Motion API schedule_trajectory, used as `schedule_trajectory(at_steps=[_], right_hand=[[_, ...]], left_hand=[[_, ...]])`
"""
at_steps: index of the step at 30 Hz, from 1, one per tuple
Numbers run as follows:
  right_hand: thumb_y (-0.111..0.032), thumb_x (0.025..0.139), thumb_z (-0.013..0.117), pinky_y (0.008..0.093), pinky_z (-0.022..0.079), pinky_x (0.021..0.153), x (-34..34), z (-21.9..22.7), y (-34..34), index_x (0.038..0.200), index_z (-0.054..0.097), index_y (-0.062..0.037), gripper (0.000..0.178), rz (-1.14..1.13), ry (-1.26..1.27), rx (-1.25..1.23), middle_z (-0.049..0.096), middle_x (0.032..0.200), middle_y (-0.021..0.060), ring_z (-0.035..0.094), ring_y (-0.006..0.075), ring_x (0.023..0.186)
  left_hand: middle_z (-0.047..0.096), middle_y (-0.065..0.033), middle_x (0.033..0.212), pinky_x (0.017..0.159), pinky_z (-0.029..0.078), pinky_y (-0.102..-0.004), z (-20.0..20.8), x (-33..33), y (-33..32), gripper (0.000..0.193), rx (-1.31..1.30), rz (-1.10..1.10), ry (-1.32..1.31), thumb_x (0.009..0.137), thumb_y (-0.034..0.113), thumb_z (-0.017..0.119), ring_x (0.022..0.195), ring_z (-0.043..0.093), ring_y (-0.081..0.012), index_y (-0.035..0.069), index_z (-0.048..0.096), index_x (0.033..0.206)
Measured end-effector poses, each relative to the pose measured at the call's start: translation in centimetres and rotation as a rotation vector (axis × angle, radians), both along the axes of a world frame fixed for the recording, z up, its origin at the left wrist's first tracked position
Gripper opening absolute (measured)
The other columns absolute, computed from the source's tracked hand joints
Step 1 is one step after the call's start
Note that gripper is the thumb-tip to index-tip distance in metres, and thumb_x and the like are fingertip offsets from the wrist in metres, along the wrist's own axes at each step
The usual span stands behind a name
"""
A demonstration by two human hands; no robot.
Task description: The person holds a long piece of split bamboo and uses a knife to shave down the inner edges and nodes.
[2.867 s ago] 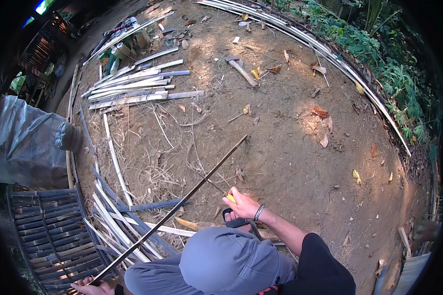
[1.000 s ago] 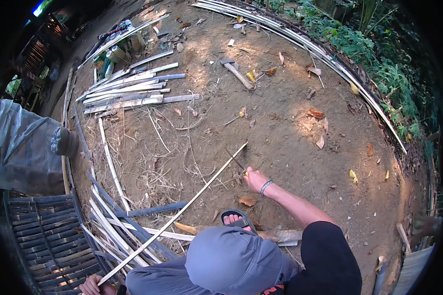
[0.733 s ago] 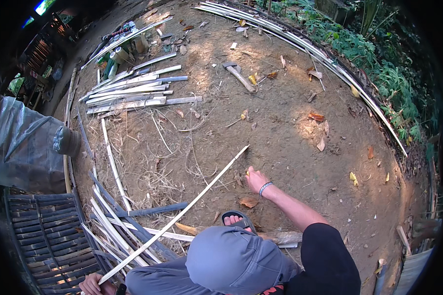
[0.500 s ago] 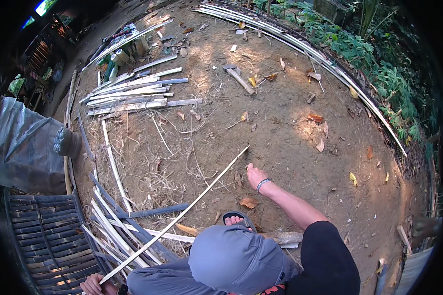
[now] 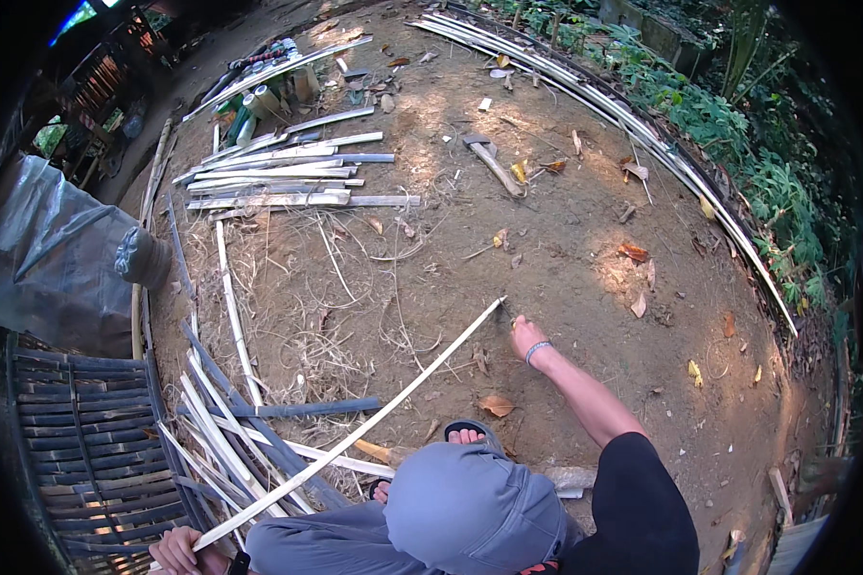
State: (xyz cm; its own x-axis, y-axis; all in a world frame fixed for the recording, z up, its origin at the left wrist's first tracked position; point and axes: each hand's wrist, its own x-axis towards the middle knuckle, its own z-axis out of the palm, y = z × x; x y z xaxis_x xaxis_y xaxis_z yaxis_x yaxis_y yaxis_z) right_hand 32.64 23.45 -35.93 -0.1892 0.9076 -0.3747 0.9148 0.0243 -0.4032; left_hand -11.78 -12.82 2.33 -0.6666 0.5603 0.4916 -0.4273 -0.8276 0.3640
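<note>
A long pale bamboo strip (image 5: 379, 414) runs diagonally from the lower left to the middle of the view. My left hand (image 5: 175, 550) is closed round its near end, beside my bent knee. My right hand (image 5: 527, 337), arm stretched forward, is closed at the strip's far tip. A slim dark piece like a small knife blade (image 5: 503, 308) shows between that hand and the tip; the handle is mostly hidden in the fingers. Beneath the held strip lies a loose pile of bamboo strips (image 5: 222, 441), some pale, some dark.
A hammer-like tool with a wooden handle (image 5: 495, 168) lies on bare soil, near split bamboo pieces (image 5: 278, 182). Long strips (image 5: 633, 125) edge the greenery at the far right. A slatted bamboo bench (image 5: 96, 460) and a plastic-covered bundle (image 5: 62, 259) stand at the left. A grey cap (image 5: 470, 503) hides the lower middle.
The whole view has shifted, so the ground appears farther right. The held bamboo strip now shows a broader face than before. Both hands stay at its two ends.
</note>
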Motion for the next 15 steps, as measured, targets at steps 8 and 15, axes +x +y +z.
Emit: schedule_trajectory(at_steps=[8, 15], right_hand=[[-0.025, 0.086, 0.057, 0.051, 0.047, 0.077, -1.6, 2.6, 0.7, 0.101, 0.053, 0.0034, 0.033, -0.03, 0.042, 0.073, 0.062, 0.096, 0.0261, 0.058, 0.0437, 0.092], [-0.029, 0.094, 0.051, 0.0296, 0.041, 0.036, -7.2, 21.0, -2.2, 0.102, 0.045, -0.006, 0.025, -0.029, 0.798, -0.014, 0.05, 0.06, 0.0054, 0.049, 0.0151, 0.042]], left_hand=[[0.045, 0.0016, 0.045, 0.046, 0.034, -0.0221, 2.0, -0.1, 0.3, 0.056, -0.015, 0.09, 0.042, 0.09, 0.059, 0.042, 0.037, 0.043, -0.0077, 0.01, 0.047, 0.064], [0.041, 0.001, 0.043, 0.044, 0.038, -0.0261, 3.1, 2.0, -1.0, 0.063, -0.023, 0.438, -0.083, 0.085, 0.068, 0.041, 0.035, 0.04, -0.0106, 0.008, 0.052, 0.068]])
